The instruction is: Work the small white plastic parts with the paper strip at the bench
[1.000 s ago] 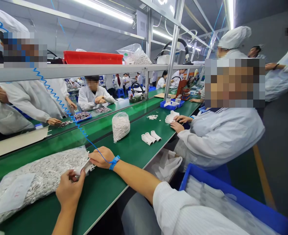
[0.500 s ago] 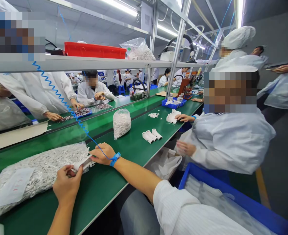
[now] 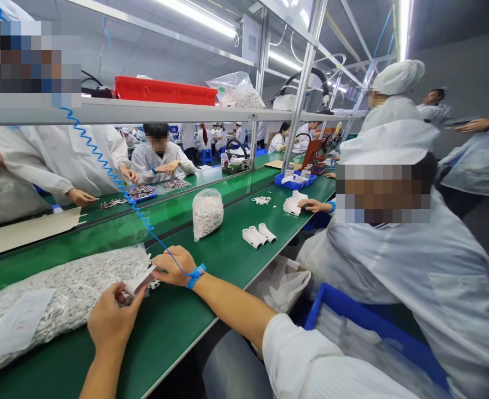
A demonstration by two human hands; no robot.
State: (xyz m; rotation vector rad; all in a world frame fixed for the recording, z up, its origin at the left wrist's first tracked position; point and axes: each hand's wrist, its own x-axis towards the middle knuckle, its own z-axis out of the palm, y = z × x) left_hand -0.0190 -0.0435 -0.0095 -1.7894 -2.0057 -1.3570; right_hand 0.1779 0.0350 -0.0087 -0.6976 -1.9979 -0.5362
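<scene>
At eight o'clock, our left hand (image 3: 112,315) and right hand (image 3: 175,267) still grasp one white casing (image 3: 141,280), so handling seems unfinished; near four, a co-worker (image 3: 406,266) has bent forward.

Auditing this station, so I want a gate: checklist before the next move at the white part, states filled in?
1. White part held: ok, the left-hand grip has thumb and fingers on it.
2. Right-hand grip in place: ok, at the part's far end.
3. What the right fingertips pinch: cannot tell, too small and partly hidden.
4. Blue wristband on the right wrist: ok.
5. Blue cord clear of the right hand in view: not ok, it crosses in front of it.
6. Three white parts side by side on the green table: ok.
</scene>
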